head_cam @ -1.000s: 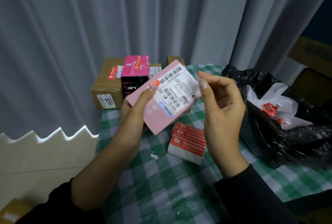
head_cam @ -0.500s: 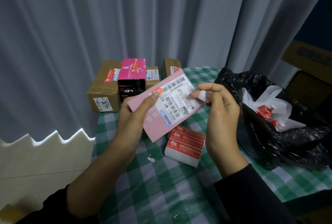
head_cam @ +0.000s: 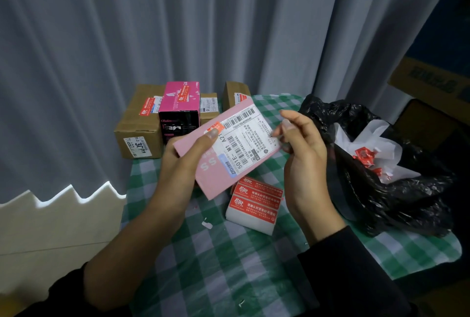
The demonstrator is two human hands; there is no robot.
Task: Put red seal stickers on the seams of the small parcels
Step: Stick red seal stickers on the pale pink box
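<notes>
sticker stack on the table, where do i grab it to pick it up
Pinch the sticker stack across its two long white sides, coming from above. It lies flat on the table, red face up, with its near and right edges free.

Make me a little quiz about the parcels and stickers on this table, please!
1. True or false: the left hand holds the pink parcel up off the checked tablecloth.
2. Where does the stack of red seal stickers lie?
A. inside the black bag
B. on the tablecloth, below the pink parcel
C. on top of the big brown box
3. Fill in: the thumb of the left hand presses on a small ____ sticker at the pink parcel's edge.

Key: 1 true; 2 B; 3 red
</notes>
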